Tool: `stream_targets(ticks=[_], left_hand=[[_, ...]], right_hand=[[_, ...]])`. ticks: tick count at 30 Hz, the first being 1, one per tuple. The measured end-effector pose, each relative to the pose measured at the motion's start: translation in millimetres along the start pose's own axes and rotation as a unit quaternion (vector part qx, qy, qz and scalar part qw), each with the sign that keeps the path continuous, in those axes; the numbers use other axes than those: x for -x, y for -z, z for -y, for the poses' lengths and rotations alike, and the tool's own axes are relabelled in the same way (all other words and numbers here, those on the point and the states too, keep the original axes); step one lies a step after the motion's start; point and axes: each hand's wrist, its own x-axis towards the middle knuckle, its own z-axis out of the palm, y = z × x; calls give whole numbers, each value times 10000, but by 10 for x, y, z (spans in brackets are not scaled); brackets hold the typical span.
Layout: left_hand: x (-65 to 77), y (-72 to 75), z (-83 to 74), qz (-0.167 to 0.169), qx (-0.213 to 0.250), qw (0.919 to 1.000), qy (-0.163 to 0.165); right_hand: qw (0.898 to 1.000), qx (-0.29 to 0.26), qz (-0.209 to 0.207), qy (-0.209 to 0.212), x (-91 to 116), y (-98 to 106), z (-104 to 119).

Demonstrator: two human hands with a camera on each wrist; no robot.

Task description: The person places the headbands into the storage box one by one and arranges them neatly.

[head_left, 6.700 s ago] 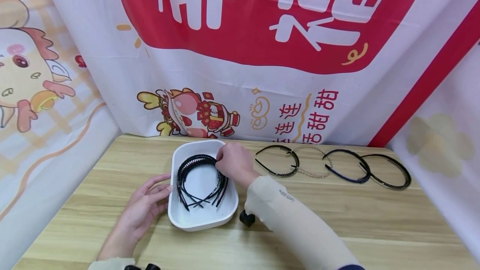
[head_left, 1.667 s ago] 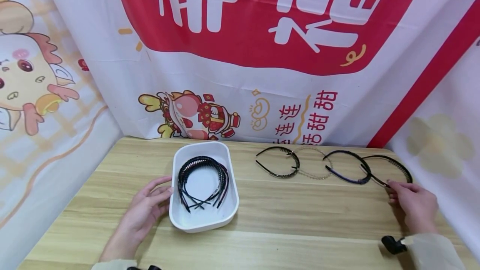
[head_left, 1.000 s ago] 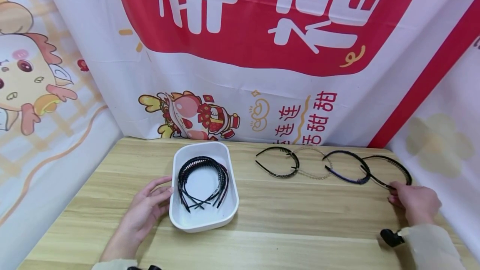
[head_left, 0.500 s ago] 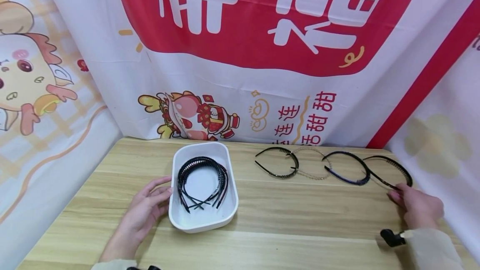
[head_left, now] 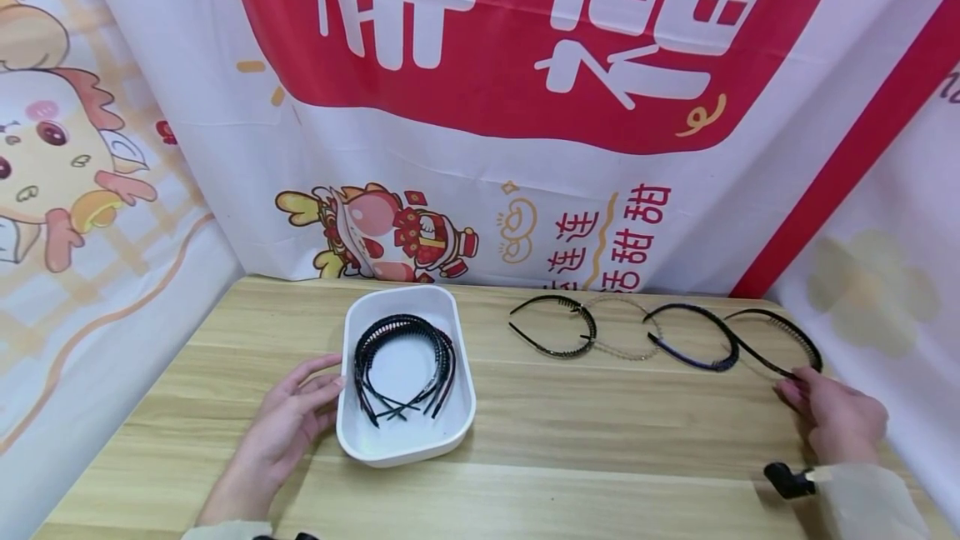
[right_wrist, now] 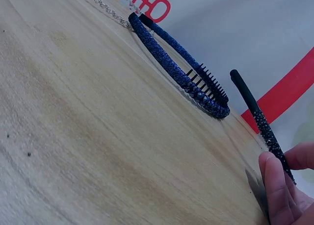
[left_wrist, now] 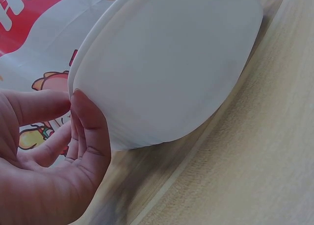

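Observation:
My right hand (head_left: 843,415) pinches the black, beaded-looking headband (right_wrist: 265,132) at the row's right end between thumb and fingers. In the right wrist view it stands slightly raised, its shadow on the table. Just left of it lies a dark blue headband (head_left: 690,357) with comb teeth. Further left come a thin, pale, beaded headband (head_left: 626,354) and a black toothed headband (head_left: 592,327). My left hand (head_left: 292,419) touches the outer left side of the white box (head_left: 408,440) with its fingertips. Inside the box lies a bundle of black headbands (head_left: 397,323), ends crossing.
The wooden table (head_left: 570,432) meets a printed white and red cloth (head_left: 510,190) at the back. More cloth hangs at both sides, and the right one (head_left: 885,290) is near my right hand. A small black device (head_left: 787,482) sits at the right wrist.
My right hand has gone from the box to the row's right end, where it has shifted the last headband slightly right and forward. The left hand stays at the box.

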Motion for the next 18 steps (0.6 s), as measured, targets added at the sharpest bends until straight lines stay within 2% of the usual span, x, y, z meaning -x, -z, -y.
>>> stream_targets(ticks=[9, 18], left_hand=[[9, -3, -5, -2, -25, 10000, 31], [13, -12, -7, -29, -1, 10000, 7]], right_hand=[[9994, -308, 151, -22, 47, 25, -2], [9973, -503, 519, 131, 164, -15, -44]])
